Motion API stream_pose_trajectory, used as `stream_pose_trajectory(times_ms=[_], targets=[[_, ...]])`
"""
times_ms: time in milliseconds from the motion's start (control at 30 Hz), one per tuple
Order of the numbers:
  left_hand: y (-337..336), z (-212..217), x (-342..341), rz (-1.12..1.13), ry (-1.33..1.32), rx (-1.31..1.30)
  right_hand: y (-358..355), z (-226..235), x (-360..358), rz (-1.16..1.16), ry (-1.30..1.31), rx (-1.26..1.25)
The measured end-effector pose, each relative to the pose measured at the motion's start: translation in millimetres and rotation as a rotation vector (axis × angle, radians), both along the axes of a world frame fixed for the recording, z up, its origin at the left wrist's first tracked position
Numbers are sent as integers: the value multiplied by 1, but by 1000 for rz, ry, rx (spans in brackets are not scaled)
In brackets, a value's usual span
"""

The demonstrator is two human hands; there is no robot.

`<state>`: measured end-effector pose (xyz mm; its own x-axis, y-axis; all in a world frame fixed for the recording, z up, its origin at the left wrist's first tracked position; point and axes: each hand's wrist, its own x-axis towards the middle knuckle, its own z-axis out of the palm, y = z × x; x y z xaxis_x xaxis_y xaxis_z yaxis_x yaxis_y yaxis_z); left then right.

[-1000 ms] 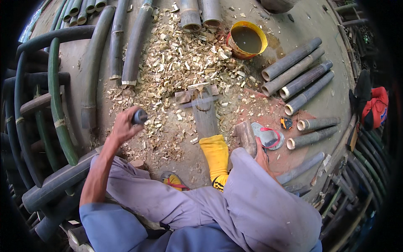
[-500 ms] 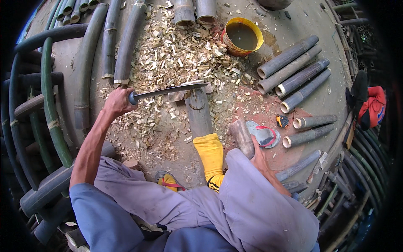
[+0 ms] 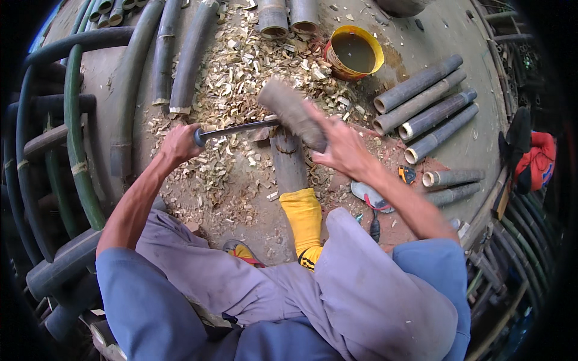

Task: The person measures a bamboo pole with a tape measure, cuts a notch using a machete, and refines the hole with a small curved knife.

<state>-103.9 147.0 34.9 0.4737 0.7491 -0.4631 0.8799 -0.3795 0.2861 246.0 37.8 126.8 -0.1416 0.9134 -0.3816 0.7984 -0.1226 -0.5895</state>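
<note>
My left hand (image 3: 177,144) grips the handle of a long metal blade (image 3: 238,128) that lies across the end of a short bamboo piece (image 3: 288,161) on the ground. My right hand (image 3: 340,144) holds a thick wooden club (image 3: 292,112) raised over the blade. A foot in a yellow sock (image 3: 304,219) presses on the near end of the bamboo piece. Wood chips (image 3: 241,66) cover the ground around it.
A yellow bucket of liquid (image 3: 354,52) stands at the back. Cut grey bamboo lengths (image 3: 424,108) lie at the right, long green bamboo poles (image 3: 72,138) curve along the left. A sandal (image 3: 370,195) and small tools lie by my right knee. A red cloth (image 3: 536,159) is far right.
My right hand has lifted the wooden club off the ground at the right and brought it over the blade. My left hand set the blade across the bamboo end and holds it there.
</note>
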Motion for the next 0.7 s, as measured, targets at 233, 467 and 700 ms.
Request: stream_pose_trajectory(times_ms=[233, 467, 700], targets=[[-2, 4, -5, -7, -37, -83, 56, 52, 0, 27, 302, 536], [5, -7, 0, -55, -27, -101, 16, -14, -9, -156, 332, 230], [1, -8, -13, 31, -15, -189, 77, 62, -1, 47, 257, 549]])
